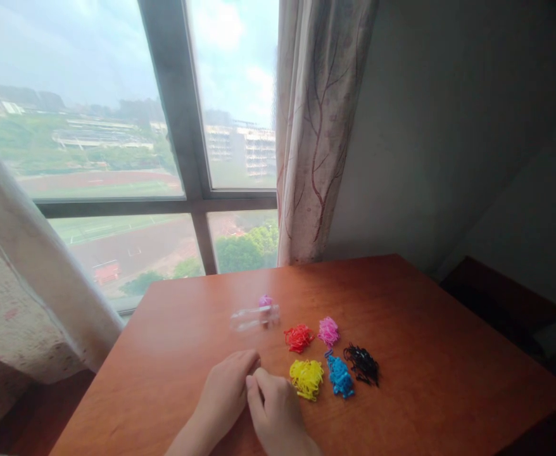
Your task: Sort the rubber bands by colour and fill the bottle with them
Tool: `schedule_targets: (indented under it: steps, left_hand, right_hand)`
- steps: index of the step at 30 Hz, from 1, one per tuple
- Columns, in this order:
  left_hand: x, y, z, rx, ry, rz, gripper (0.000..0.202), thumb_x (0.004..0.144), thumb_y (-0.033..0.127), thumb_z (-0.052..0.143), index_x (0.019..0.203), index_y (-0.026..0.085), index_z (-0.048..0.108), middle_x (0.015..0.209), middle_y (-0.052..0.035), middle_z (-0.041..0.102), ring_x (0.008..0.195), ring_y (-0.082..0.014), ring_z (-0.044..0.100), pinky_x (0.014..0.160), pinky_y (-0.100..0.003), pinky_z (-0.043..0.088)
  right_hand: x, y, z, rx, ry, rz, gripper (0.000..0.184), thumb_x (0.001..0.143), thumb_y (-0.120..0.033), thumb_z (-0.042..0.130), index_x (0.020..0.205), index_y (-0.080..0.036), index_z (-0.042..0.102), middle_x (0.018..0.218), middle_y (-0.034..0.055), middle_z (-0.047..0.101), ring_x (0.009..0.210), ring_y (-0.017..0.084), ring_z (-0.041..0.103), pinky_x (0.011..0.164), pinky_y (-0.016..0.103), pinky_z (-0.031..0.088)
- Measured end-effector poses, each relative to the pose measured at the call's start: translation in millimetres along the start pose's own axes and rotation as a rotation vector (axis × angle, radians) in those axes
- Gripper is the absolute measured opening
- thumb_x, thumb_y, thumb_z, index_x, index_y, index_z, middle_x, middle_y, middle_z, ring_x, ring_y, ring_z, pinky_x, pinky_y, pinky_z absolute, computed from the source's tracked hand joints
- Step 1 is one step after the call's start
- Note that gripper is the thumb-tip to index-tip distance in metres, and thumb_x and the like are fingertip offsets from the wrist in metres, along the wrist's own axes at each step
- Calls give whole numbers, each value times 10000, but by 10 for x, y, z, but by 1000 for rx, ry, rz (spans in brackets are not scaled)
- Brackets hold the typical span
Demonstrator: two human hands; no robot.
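Observation:
Both my hands rest together on the wooden table (425, 329) near its front edge. My left hand (225, 392) lies with its fingers curled and pressed against my right hand (275, 411), whose fingers are also closed; whether anything is pinched between them I cannot make out. Just right of my right hand lies a yellow pile of small elastic bands (306, 378). Beyond it lie a blue pile (340, 375), a black pile (362, 365), a red pile (299, 337) and a pink pile (328, 330). A clear plastic container (254, 316) lies on its side farther back.
A large window (130, 158) with a dark frame stands behind the table, with curtains on the left (26, 278) and right (313, 126). A grey wall (449, 126) rises at the right. A dark piece of furniture (501, 304) sits beyond the table's right edge.

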State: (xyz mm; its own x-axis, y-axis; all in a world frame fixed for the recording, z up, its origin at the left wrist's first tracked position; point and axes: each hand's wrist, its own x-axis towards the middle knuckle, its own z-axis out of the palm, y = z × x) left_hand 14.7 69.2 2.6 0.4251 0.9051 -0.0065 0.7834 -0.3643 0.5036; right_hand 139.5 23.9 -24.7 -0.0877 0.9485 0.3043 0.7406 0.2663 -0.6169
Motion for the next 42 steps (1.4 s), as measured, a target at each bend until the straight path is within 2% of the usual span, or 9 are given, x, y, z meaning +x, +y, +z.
schedule_targets:
  steps: [19,37,40,42]
  left_hand:
    - [-7,18,-8,0,13,-18,100,802,202,444,805,215,543,869,-45,689,803,-192,608,731,-270,428]
    - [-23,1,6,-6,27,-10,94,768,172,480,799,218,555,850,-25,687,780,-179,605,704,-251,435]
    - [-16,-14,20,3,43,12,111,809,163,478,808,217,574,831,-17,684,753,-169,615,683,-243,443]
    - [7,-18,4,43,112,37,191,878,174,441,921,223,620,912,-34,692,793,-174,635,691,-251,459]
  right_hand:
    - [15,-31,-31,59,-16,-1,366,1003,-281,326,703,-203,519,645,31,663,560,129,597,529,286,192]
    - [22,17,45,107,41,-37,367,989,-250,391,644,-204,506,618,6,627,568,123,577,536,268,218]
    - [16,45,85,103,53,-38,364,990,-256,387,654,-203,516,626,8,627,573,124,577,541,269,224]
    - [13,64,110,111,55,-44,362,990,-262,387,660,-202,522,626,6,622,566,123,571,541,269,228]
